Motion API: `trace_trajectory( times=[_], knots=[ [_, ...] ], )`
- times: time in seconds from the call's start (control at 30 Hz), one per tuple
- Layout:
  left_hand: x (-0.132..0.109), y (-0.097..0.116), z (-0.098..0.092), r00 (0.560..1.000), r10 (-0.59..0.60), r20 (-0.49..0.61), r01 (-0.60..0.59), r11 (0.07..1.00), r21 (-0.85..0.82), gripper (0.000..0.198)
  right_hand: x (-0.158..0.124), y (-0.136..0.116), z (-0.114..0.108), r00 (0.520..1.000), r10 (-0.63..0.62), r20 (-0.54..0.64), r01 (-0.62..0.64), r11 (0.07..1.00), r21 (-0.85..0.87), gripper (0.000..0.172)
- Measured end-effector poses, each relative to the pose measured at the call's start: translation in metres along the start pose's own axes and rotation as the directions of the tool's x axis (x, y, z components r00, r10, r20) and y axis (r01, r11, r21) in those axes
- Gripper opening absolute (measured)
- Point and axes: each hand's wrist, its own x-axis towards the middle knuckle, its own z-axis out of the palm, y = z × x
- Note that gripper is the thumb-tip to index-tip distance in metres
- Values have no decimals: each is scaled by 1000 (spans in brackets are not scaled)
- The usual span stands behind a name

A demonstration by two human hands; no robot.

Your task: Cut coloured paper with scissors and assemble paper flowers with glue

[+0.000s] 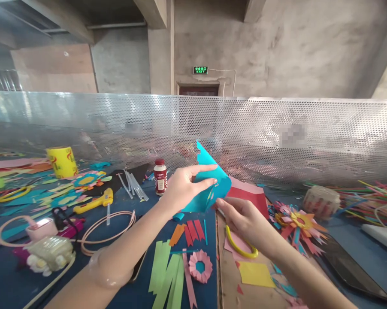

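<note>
A sheet of bright blue paper [209, 165] is held up, curled along its right side, with a jagged upper left edge. My left hand [188, 184] pinches it from the left, thumb and forefinger lying across its face. At the paper's lower right edge, my right hand [240, 216] is closed around what look like scissors. Their yellow handle loop [249, 252] shows below the fingers, while the blades are mostly hidden. Below the paper lie red notched strips [193, 231], orange strips [177, 234], light green strips [167, 274] and a pink pleated rosette [200, 267] with a blue centre.
A yellow hot glue gun [95, 201], a coiled pink cable [108, 234], a brown bottle [160, 176] and a yellow tape roll [61, 162] stand left. Rightward are a paper flower [299, 221], a clear roll [321, 201] and a dark tablet-like slab [354, 266]. Perforated metal [251, 128] borders the back.
</note>
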Motion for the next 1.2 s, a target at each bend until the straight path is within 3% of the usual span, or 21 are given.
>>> trace_trajectory(
  times=[0.13,0.27,0.37,0.47,0.57,0.67,0.9,1.07,1.2],
  knots=[
    [-5,4,10,998,-57,21,57,998,-10,39,1,5,13,981,-5,-192,33,989,143,30],
    [-8,2,18,999,-39,35,42,996,-77,37,1,7,15,962,-33,-271,54,996,73,26],
    [-9,0,20,1000,-28,8,29,996,-84,36,-2,2,13,958,-81,-277,82,997,-8,27],
    [-7,1,17,998,-37,-50,34,997,-70,36,-3,-1,13,975,-51,-215,53,999,3,26],
    [-2,0,7,992,-9,-123,6,1000,-26,35,2,8,12,989,23,-145,-19,999,27,28],
    [7,-5,-10,983,24,-183,-31,999,-36,37,14,32,12,984,148,-96,-146,989,22,29],
    [21,-15,-57,935,97,-342,-96,995,21,42,37,97,34,952,272,-139,-290,948,-130,27],
    [20,-8,-70,885,122,-449,-104,992,64,37,39,107,52,944,270,-190,-318,900,-298,28],
    [19,-5,-70,873,175,-455,-137,984,116,34,32,105,59,951,220,-219,-299,842,-449,27]
  ],
)
